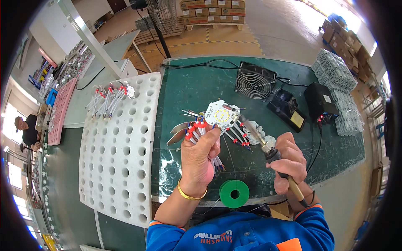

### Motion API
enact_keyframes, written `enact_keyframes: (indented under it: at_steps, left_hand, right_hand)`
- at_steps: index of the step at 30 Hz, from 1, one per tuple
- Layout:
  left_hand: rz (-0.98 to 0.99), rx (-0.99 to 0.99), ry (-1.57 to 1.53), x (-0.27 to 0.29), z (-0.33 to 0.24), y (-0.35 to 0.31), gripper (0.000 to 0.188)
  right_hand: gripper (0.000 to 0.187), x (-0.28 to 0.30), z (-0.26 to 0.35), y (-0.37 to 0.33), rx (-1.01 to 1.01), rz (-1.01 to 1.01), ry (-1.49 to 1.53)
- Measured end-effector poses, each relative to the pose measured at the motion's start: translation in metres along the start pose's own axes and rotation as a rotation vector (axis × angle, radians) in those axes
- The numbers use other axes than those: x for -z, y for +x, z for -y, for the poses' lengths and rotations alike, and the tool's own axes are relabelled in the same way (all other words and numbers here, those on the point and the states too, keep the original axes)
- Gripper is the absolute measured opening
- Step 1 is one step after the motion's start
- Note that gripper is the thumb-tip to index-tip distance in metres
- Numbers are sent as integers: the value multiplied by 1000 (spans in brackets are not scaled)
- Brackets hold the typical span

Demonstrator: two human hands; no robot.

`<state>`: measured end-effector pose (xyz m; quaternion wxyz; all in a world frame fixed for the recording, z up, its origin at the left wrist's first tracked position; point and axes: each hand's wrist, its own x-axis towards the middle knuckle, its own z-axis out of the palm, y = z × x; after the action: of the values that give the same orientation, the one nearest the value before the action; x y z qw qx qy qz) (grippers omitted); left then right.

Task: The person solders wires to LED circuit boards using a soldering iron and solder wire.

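Observation:
A white LED circuit board (221, 114) with yellow chips is pinched at its near edge by my left hand (200, 151), thumb on top. Wires with red sleeves (195, 130) bunch beside and under those fingers; I cannot tell how many are gripped. My right hand (289, 163) is closed around the handle of a soldering iron (268, 149), its tip pointing up-left at the board's right edge. More white boards (255, 133) with red-sleeved wires lie behind the iron. A thin solder wire runs from the green spool (234, 193) up toward my left fingers.
At the back of the green table (188, 85) stands a fume fan (255, 81). Right of it are a soldering iron stand (289, 109), a black soldering station (321, 102) and stacked boards (335, 71). A white holed foam tray (119, 146) on the left carries wired boards.

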<state>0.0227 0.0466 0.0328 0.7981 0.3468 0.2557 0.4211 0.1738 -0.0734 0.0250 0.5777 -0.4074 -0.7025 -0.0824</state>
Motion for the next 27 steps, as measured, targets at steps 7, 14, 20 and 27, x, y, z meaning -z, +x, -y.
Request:
enact_keyframes:
  at_steps: [7,14,20,27]
  left_hand:
    - [-30,22,25,2,2,0,9]
    - [-27,6,40,2,2,-6,9]
    - [-11,2,48,4,3,-7,9]
    - [-3,-3,-28,7,5,-7,4]
  right_hand:
    - [20,-4,3,4,-23,37,51]
    - [9,-7,4,4,-17,63,49]
    - [30,-10,3,3,-46,33,72]
    - [35,-9,2,2,-30,93,9]
